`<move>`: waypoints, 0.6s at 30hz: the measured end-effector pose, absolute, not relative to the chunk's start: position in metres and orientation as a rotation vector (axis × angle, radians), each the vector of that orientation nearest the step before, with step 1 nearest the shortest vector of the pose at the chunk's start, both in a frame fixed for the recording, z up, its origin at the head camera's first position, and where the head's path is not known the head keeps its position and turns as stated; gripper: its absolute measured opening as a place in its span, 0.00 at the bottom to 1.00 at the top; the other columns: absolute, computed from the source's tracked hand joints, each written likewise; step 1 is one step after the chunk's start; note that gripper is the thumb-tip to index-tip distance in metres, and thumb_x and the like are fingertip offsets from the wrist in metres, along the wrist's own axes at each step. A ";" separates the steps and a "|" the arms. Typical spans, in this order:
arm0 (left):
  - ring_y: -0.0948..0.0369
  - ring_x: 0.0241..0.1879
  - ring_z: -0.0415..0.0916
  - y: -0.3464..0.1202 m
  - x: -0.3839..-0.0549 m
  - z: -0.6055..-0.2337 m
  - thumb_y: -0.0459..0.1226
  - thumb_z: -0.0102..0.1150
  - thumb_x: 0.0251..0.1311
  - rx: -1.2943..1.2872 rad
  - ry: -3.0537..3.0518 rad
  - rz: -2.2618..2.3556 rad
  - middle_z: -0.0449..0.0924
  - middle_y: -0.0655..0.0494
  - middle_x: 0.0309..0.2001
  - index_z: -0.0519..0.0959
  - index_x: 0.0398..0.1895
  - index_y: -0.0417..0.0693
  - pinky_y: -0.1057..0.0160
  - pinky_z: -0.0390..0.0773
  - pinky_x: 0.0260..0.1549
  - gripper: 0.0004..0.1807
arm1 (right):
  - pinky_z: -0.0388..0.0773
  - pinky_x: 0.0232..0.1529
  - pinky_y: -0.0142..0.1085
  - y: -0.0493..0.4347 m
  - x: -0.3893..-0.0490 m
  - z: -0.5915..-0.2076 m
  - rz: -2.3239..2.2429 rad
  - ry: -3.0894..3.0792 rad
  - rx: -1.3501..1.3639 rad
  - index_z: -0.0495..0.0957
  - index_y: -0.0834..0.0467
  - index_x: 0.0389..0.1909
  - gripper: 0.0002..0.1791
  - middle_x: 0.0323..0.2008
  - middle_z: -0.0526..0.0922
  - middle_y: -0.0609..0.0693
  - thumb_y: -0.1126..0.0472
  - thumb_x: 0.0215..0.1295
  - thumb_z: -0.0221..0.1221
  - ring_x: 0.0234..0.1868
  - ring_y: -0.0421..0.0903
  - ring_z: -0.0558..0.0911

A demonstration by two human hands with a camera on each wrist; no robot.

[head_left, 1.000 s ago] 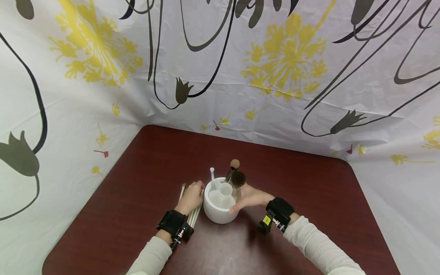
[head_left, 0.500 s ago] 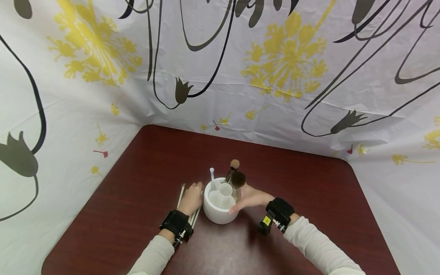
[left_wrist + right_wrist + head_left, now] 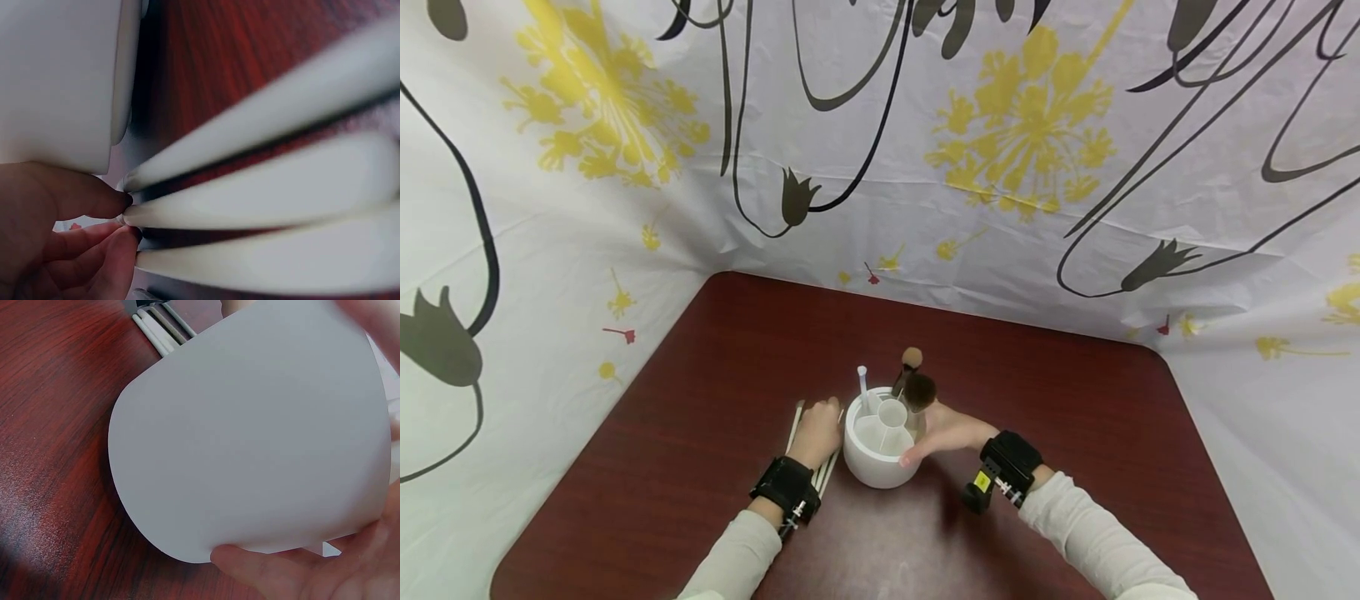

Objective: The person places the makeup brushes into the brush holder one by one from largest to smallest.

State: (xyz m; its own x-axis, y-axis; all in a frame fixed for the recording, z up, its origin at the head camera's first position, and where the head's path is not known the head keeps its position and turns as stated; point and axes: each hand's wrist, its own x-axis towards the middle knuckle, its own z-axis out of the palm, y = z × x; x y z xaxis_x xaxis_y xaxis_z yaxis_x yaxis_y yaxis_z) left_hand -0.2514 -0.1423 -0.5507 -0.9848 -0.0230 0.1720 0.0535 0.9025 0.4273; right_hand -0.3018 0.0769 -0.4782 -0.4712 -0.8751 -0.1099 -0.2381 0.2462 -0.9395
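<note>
While the right hand [image 3: 951,429] steadies the white compartment cup [image 3: 880,468] from its right side, thumb on the near wall and fingers curled round it, the left hand [image 3: 817,433] works low on the left side, just beside the cup. The cup stands upright at about the middle of the dark red table [image 3: 1037,375]. Slim pale-handled brushes [image 3: 793,425] lie along its left, partly hidden under the left hand.

From the left wrist, I see the left grip's thumb and fingertip pinching the narrowed end of the middle handle [image 3: 262,192] of three; how firmly, I cannot tell. Handles lie just either side of it, so I'd judge the neat way is to squeeze only that one, the thumb square against the fingertip, and draw it up clear without rolling its neighbours. The left thumb is so close to the cup's wall that a small knock seems possible, which makes the right hand's hold worth having.

At the cup's far side stand a white stick [image 3: 863,387] on the left, and a tan-tipped brush [image 3: 912,358] and a dark-bristled brush [image 3: 919,390] on the right. Care around those tops would be wise.
</note>
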 end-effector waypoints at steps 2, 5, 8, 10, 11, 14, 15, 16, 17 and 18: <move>0.49 0.23 0.76 -0.142 -0.252 -0.550 0.26 0.56 0.45 -0.028 -2.891 -0.662 0.74 0.44 0.22 0.73 0.27 0.36 0.55 0.74 0.21 0.04 | 0.61 0.58 0.38 0.077 -0.299 -0.471 -1.235 1.865 -1.019 0.62 0.63 0.60 0.43 0.55 0.72 0.55 0.67 0.40 0.70 0.57 0.48 0.69; 0.51 0.21 0.75 -0.143 -0.252 -0.549 0.27 0.57 0.44 -0.056 -2.864 -0.673 0.73 0.45 0.20 0.73 0.24 0.36 0.56 0.73 0.19 0.03 | 0.61 0.58 0.40 0.077 -0.294 -0.460 -1.235 1.873 -1.023 0.61 0.66 0.60 0.43 0.55 0.72 0.56 0.65 0.41 0.70 0.57 0.49 0.69; 0.53 0.19 0.74 -0.144 -0.252 -0.546 0.28 0.57 0.44 -0.052 -2.846 -0.722 0.73 0.47 0.18 0.72 0.21 0.39 0.56 0.71 0.18 0.04 | 0.60 0.59 0.41 0.077 -0.293 -0.457 -1.255 1.850 -1.015 0.60 0.67 0.60 0.43 0.55 0.72 0.57 0.66 0.41 0.70 0.57 0.51 0.69; 0.55 0.19 0.72 -0.146 -0.251 -0.545 0.28 0.57 0.43 -0.037 -2.839 -0.731 0.72 0.50 0.17 0.71 0.19 0.41 0.56 0.72 0.23 0.05 | 0.61 0.59 0.41 0.076 -0.293 -0.457 -1.275 1.815 -1.023 0.60 0.68 0.60 0.43 0.55 0.71 0.59 0.67 0.41 0.69 0.58 0.52 0.69; 0.56 0.20 0.72 -0.146 -0.251 -0.544 0.29 0.58 0.42 -0.029 -2.836 -0.736 0.72 0.51 0.17 0.71 0.19 0.42 0.55 0.72 0.26 0.05 | 0.61 0.59 0.40 0.076 -0.293 -0.457 -1.280 1.804 -1.024 0.59 0.69 0.60 0.43 0.55 0.71 0.59 0.68 0.41 0.69 0.58 0.53 0.68; 0.56 0.21 0.73 -0.149 -0.251 -0.541 0.30 0.58 0.41 -0.013 -2.817 -0.741 0.73 0.55 0.17 0.73 0.21 0.42 0.54 0.71 0.31 0.03 | 0.61 0.59 0.39 0.075 -0.293 -0.458 -1.283 1.801 -1.026 0.59 0.68 0.60 0.43 0.55 0.71 0.59 0.67 0.41 0.69 0.58 0.52 0.68; 0.56 0.22 0.74 -0.149 -0.250 -0.539 0.30 0.58 0.41 -0.006 -2.808 -0.750 0.73 0.55 0.17 0.74 0.22 0.42 0.54 0.71 0.32 0.03 | 0.61 0.59 0.39 0.075 -0.294 -0.458 -1.280 1.810 -1.027 0.59 0.68 0.61 0.44 0.55 0.71 0.58 0.67 0.41 0.69 0.58 0.52 0.68; 0.55 0.22 0.74 -0.150 -0.249 -0.535 0.31 0.58 0.41 0.001 -2.796 -0.778 0.74 0.55 0.17 0.75 0.23 0.41 0.55 0.72 0.30 0.03 | 0.61 0.59 0.39 0.075 -0.294 -0.459 -1.279 1.811 -1.026 0.59 0.68 0.61 0.44 0.55 0.71 0.58 0.67 0.40 0.70 0.58 0.52 0.68; 0.55 0.22 0.74 -0.150 -0.248 -0.532 0.31 0.58 0.42 0.011 -2.787 -0.806 0.75 0.55 0.18 0.75 0.24 0.41 0.56 0.73 0.28 0.04 | 0.61 0.59 0.39 0.075 -0.294 -0.459 -1.273 1.821 -1.025 0.59 0.67 0.61 0.45 0.55 0.71 0.58 0.66 0.40 0.70 0.58 0.51 0.68; 0.55 0.22 0.74 -0.150 -0.247 -0.528 0.31 0.59 0.42 0.022 -2.780 -0.834 0.75 0.55 0.18 0.76 0.25 0.41 0.57 0.73 0.26 0.04 | 0.60 0.59 0.40 0.075 -0.294 -0.460 -1.269 1.827 -1.023 0.58 0.67 0.61 0.45 0.55 0.71 0.57 0.66 0.40 0.70 0.58 0.51 0.69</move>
State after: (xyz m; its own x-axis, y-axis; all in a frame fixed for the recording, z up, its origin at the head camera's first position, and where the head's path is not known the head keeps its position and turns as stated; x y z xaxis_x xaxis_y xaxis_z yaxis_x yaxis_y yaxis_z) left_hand -0.2474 -0.1505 -0.5281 -0.9713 -0.0826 0.2230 0.0538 0.8372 0.5443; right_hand -0.2940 0.0749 -0.4599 -0.4604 -0.8828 -0.0935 -0.2205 0.2158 -0.9512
